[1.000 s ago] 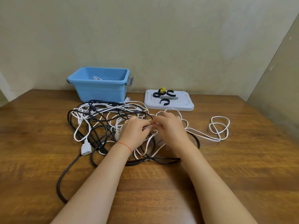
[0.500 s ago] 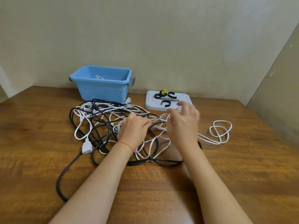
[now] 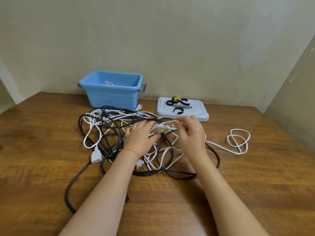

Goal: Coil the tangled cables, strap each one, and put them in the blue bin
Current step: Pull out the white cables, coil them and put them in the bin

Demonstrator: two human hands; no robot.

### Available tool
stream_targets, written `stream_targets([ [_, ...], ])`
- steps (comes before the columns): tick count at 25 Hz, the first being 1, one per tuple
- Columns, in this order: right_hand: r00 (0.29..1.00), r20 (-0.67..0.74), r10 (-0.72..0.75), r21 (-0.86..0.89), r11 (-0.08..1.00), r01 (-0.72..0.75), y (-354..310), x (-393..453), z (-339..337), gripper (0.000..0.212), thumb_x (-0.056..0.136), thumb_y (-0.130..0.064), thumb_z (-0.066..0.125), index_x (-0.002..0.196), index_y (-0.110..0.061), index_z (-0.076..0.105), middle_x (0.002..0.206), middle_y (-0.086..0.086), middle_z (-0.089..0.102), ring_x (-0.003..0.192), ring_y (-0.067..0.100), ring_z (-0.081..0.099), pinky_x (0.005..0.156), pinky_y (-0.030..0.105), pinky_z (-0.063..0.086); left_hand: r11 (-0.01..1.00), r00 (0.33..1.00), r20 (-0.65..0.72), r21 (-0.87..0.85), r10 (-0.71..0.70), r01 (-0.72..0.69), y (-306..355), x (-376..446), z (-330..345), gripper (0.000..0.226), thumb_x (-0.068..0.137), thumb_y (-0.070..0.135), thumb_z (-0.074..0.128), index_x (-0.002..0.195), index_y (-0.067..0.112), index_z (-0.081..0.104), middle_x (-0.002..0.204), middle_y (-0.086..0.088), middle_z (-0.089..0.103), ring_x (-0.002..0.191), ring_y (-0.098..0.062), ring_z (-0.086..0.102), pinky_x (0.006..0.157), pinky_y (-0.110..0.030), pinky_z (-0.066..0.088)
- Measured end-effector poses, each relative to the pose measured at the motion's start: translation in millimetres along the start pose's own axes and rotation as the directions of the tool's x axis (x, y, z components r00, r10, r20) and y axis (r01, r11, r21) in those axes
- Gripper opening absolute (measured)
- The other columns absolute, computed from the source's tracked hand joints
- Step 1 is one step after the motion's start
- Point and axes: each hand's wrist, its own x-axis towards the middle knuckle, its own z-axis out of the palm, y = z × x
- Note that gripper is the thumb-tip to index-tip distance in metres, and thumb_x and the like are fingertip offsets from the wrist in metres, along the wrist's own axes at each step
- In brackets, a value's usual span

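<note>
The left hand (image 3: 142,135) lay flat on top of the cable pile (image 3: 129,133), with its fingers straight and spread out over the white and black cords. A thin red string (image 3: 132,151) went around its wrist. The right hand (image 3: 189,132) was just beside it, and its thumb and fingers pinched a white cord (image 3: 166,124) that ran across to the left hand. The pile sat in the middle of the brown wooden table (image 3: 255,184), a big messy tangle of white cords and black cords all mixed together. One white cord ran out to the right and made a few loose loops (image 3: 238,141) on the table, well apart from the hands. A white plug end (image 3: 96,156) stuck out at the left side of the pile, and a black cord (image 3: 75,183) curved toward the near edge. The blue bin (image 3: 111,97) stood behind the pile, near the wall, and a bit of white cord (image 3: 109,83) showed inside it. To the right of the bin lay a white tray (image 3: 201,114) with some black straps (image 3: 178,110) and a small yellow thing (image 3: 176,97) on it.
</note>
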Motion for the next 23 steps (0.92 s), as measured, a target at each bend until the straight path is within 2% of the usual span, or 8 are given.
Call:
stream_targets([
  [3,0.965,0.161,0.205,-0.168,0.97,-0.177,9,3,-6,0.018,0.098,-0.018,0.055,0.107,-0.02,0.07,0.093,-0.005,0.063,0.092,0.018,0.056,0.089,0.045,0.047,0.985,0.988,-0.157,-0.17,0.011,-0.038,-2,1,-1,0.026,0.097,0.037,0.055,0.121,0.033,0.064,0.118,0.005,0.065,0.116,-0.02,0.054,0.101,-0.045,0.043],
  [7,0.864,0.4,0.305,-0.382,0.913,-0.145,3,2,-12,0.025,0.099,-0.023,0.049,0.114,-0.026,0.069,0.099,-0.005,0.058,0.103,0.019,0.053,0.097,0.041,0.041,0.983,0.985,-0.172,-0.183,0.003,-0.035,1,-1,-3,0.018,0.095,0.041,0.059,0.102,0.033,0.073,0.101,0.009,0.066,0.106,-0.016,0.052,0.095,-0.04,0.041],
  [12,0.921,0.273,0.278,0.362,0.857,-0.366,-20,7,-28,0.02,0.093,-0.017,0.059,0.087,-0.029,0.073,0.095,0.002,0.067,0.089,0.008,0.06,0.077,0.025,0.048,0.991,0.959,-0.263,-0.11,-0.106,0.08,2,0,-2,0.016,0.094,0.032,0.059,0.088,0.026,0.073,0.093,0.005,0.067,0.099,-0.021,0.055,0.083,-0.035,0.038],
  [15,0.908,0.335,0.25,0.252,0.905,-0.342,-14,7,-32,0.019,0.094,-0.02,0.058,0.092,-0.031,0.073,0.099,0.0,0.066,0.094,0.014,0.06,0.081,0.033,0.051,0.898,0.927,-0.369,-0.426,-0.064,-0.108,18,-6,-10,0.02,0.096,0.018,0.054,0.091,0.022,0.073,0.098,0.002,0.069,0.097,-0.015,0.056,0.084,-0.029,0.043],
  [17,0.887,0.385,0.255,0.203,0.914,-0.351,-14,5,-29,0.016,0.091,-0.022,0.058,0.092,-0.03,0.073,0.098,0.001,0.063,0.094,0.014,0.058,0.081,0.035,0.051,0.585,0.985,-0.168,-0.804,-0.048,-0.108,34,-17,-23,0.034,0.104,0.023,0.044,0.095,0.015,0.076,0.093,-0.002,0.072,0.088,-0.011,0.064,0.08,-0.018,0.047],
  [19,0.905,0.343,0.253,0.211,0.918,-0.336,-16,5,-29,0.017,0.082,-0.028,0.057,0.087,-0.028,0.073,0.093,0.004,0.061,0.089,0.017,0.056,0.077,0.035,0.049,0.3,0.993,0.11,-0.949,0.045,0.092,43,-22,-35,0.048,0.106,0.035,0.035,0.096,0.009,0.074,0.089,-0.009,0.072,0.072,-0.02,0.068,0.068,-0.021,0.051],
  [21,0.937,0.274,0.216,0.193,0.942,-0.273,-17,6,-31,0.015,0.08,-0.025,0.059,0.086,-0.027,0.072,0.089,0.0,0.061,0.083,0.015,0.055,0.073,0.033,0.047,0.299,0.952,0.282,-0.924,0.117,0.237,41,-23,-38,0.04,0.103,0.04,0.044,0.107,0.007,0.067,0.091,-0.011,0.07,0.062,-0.024,0.064,0.062,-0.029,0.052],
  [23,0.958,0.24,0.154,0.165,0.966,-0.197,-17,6,-30,0.016,0.082,-0.015,0.063,0.092,-0.025,0.07,0.091,-0.007,0.065,0.085,0.01,0.056,0.075,0.031,0.049,0.442,0.909,0.37,-0.86,0.193,0.256,39,-25,-35,0.031,0.1,0.036,0.053,0.109,0.007,0.06,0.075,-0.009,0.063,0.053,-0.018,0.055,0.055,-0.028,0.049],
])
